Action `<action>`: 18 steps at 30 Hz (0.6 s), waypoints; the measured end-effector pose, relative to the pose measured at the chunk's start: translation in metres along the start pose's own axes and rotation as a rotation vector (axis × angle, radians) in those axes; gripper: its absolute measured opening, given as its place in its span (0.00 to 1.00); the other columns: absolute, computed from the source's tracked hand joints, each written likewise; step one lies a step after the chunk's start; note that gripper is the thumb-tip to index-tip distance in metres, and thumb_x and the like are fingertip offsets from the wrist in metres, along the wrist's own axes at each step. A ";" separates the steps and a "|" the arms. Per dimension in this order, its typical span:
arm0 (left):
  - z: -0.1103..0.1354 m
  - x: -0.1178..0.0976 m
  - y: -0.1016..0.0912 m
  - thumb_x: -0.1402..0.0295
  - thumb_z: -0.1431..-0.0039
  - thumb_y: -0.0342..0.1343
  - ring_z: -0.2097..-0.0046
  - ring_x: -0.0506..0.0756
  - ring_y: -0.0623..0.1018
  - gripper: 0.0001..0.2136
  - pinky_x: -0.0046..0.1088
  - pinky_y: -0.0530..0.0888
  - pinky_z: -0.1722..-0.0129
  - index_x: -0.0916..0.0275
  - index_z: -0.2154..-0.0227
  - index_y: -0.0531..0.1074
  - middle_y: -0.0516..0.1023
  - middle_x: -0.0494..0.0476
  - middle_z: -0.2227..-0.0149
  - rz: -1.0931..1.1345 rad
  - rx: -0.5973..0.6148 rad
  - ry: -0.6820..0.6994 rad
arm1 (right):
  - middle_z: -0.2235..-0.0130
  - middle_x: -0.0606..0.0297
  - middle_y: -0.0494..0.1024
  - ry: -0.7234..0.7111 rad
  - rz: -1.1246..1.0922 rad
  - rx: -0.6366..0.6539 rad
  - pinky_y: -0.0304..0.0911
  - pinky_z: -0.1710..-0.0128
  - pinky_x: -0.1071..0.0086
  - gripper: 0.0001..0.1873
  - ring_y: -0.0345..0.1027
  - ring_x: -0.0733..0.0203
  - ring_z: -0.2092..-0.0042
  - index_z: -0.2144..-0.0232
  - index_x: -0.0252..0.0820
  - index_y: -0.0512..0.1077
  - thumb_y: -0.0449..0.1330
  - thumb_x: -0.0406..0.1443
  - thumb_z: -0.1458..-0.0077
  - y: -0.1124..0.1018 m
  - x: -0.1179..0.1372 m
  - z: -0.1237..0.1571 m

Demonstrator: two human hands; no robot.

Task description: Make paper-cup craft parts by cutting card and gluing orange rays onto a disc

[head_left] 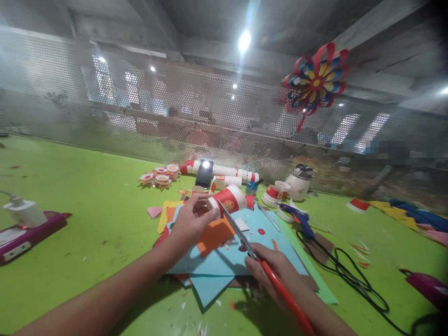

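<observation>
My left hand (199, 215) grips a red and white paper cup (233, 199), tilted on its side above the paper stack. Scissors (276, 278) with long red handles are in my right hand (276, 266), their blades pointing up and left to the cup's near end. Whether the blades touch the cup, I cannot tell. Beneath both hands lie light blue paper sheets (217, 263), with an orange piece (215, 236) and small scraps on top.
A blue glue gun (297, 218) with a looping black cord lies right of the paper. Behind are cut cups (276, 192), a phone (204, 175), a lidded white container (300, 183) and flower-like paper pieces (161, 176). A purple power strip (35, 233) sits left.
</observation>
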State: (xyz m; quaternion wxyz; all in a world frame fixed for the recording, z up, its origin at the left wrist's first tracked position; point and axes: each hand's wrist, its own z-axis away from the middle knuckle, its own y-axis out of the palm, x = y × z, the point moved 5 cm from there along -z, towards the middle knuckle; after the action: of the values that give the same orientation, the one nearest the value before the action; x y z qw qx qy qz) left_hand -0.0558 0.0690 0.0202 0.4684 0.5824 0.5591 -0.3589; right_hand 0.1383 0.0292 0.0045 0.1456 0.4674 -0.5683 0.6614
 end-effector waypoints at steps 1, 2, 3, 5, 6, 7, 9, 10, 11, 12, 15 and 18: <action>0.000 0.000 0.001 0.65 0.51 0.62 0.61 0.56 0.78 0.17 0.36 0.73 0.59 0.64 0.60 0.66 0.77 0.60 0.62 -0.014 0.003 0.018 | 0.78 0.71 0.61 0.001 -0.016 0.006 0.52 0.78 0.73 0.26 0.55 0.66 0.78 0.58 0.38 0.71 0.49 0.53 0.42 0.000 0.000 0.000; 0.001 0.001 0.002 0.65 0.51 0.61 0.60 0.56 0.78 0.17 0.35 0.73 0.59 0.64 0.60 0.66 0.77 0.60 0.62 -0.024 0.011 0.034 | 0.78 0.71 0.61 0.002 -0.026 0.009 0.52 0.78 0.73 0.27 0.55 0.66 0.78 0.58 0.37 0.71 0.48 0.54 0.42 0.001 0.000 0.001; 0.001 0.002 0.003 0.65 0.51 0.61 0.60 0.56 0.78 0.16 0.35 0.73 0.60 0.63 0.60 0.65 0.77 0.59 0.62 -0.031 0.023 0.050 | 0.78 0.71 0.61 0.005 -0.031 0.010 0.52 0.78 0.73 0.28 0.55 0.66 0.78 0.57 0.37 0.70 0.48 0.54 0.42 0.001 0.000 0.001; 0.002 0.004 0.005 0.65 0.49 0.60 0.61 0.56 0.78 0.16 0.34 0.73 0.60 0.63 0.59 0.64 0.77 0.59 0.63 -0.038 0.047 0.074 | 0.78 0.71 0.60 0.013 -0.025 0.008 0.51 0.79 0.73 0.28 0.53 0.67 0.78 0.56 0.37 0.70 0.47 0.54 0.41 0.001 0.001 0.002; 0.002 0.004 0.006 0.65 0.49 0.60 0.61 0.56 0.78 0.16 0.34 0.73 0.60 0.63 0.59 0.64 0.77 0.59 0.63 -0.038 0.056 0.081 | 0.78 0.71 0.61 0.015 -0.013 0.003 0.50 0.79 0.73 0.28 0.53 0.67 0.78 0.56 0.37 0.71 0.47 0.54 0.41 0.001 0.001 0.002; 0.002 0.005 0.006 0.66 0.49 0.60 0.61 0.56 0.78 0.15 0.34 0.73 0.60 0.63 0.59 0.64 0.77 0.59 0.63 -0.036 0.061 0.085 | 0.78 0.71 0.61 0.011 0.003 -0.006 0.50 0.79 0.73 0.28 0.53 0.67 0.78 0.57 0.37 0.71 0.48 0.53 0.41 0.000 0.002 0.002; 0.001 0.005 0.006 0.66 0.49 0.60 0.61 0.56 0.78 0.15 0.35 0.73 0.59 0.63 0.60 0.64 0.77 0.59 0.63 -0.032 0.061 0.084 | 0.78 0.70 0.63 -0.003 0.037 -0.028 0.52 0.78 0.72 0.26 0.54 0.66 0.77 0.57 0.38 0.72 0.49 0.52 0.42 -0.002 0.004 0.002; 0.001 0.004 0.006 0.66 0.49 0.60 0.61 0.56 0.78 0.15 0.35 0.73 0.59 0.63 0.60 0.64 0.77 0.59 0.63 -0.032 0.061 0.083 | 0.78 0.69 0.63 -0.008 0.051 -0.038 0.53 0.77 0.72 0.25 0.55 0.65 0.76 0.58 0.39 0.72 0.49 0.52 0.42 -0.003 0.005 0.003; 0.001 0.003 0.005 0.66 0.50 0.61 0.61 0.55 0.78 0.16 0.35 0.73 0.59 0.63 0.60 0.65 0.77 0.59 0.63 -0.031 0.061 0.082 | 0.77 0.69 0.64 -0.009 0.060 -0.046 0.54 0.77 0.72 0.24 0.56 0.65 0.76 0.58 0.40 0.73 0.50 0.51 0.42 -0.004 0.007 0.003; 0.001 0.001 0.005 0.66 0.50 0.61 0.61 0.55 0.78 0.16 0.35 0.73 0.59 0.63 0.59 0.65 0.77 0.59 0.62 -0.030 0.063 0.082 | 0.77 0.69 0.64 -0.009 0.063 -0.051 0.55 0.77 0.72 0.23 0.56 0.65 0.76 0.59 0.40 0.73 0.50 0.51 0.42 -0.004 0.008 0.003; 0.002 -0.003 0.004 0.64 0.49 0.60 0.59 0.56 0.77 0.16 0.34 0.73 0.59 0.63 0.59 0.66 0.76 0.59 0.61 -0.023 0.054 0.075 | 0.77 0.68 0.66 -0.009 0.035 -0.052 0.56 0.77 0.72 0.22 0.59 0.64 0.76 0.61 0.41 0.73 0.50 0.50 0.42 -0.003 0.009 0.004; 0.000 -0.003 0.001 0.61 0.47 0.58 0.60 0.55 0.76 0.15 0.34 0.73 0.60 0.64 0.59 0.66 0.75 0.58 0.63 -0.010 0.004 0.037 | 0.77 0.69 0.65 -0.033 0.020 -0.059 0.56 0.77 0.73 0.21 0.58 0.65 0.76 0.62 0.40 0.72 0.50 0.50 0.42 -0.002 0.009 0.004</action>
State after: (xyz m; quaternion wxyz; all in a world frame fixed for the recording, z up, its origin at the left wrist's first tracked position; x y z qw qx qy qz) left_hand -0.0554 0.0680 0.0232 0.4548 0.5870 0.5699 -0.3517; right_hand 0.1369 0.0233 0.0125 0.1434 0.4681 -0.5943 0.6381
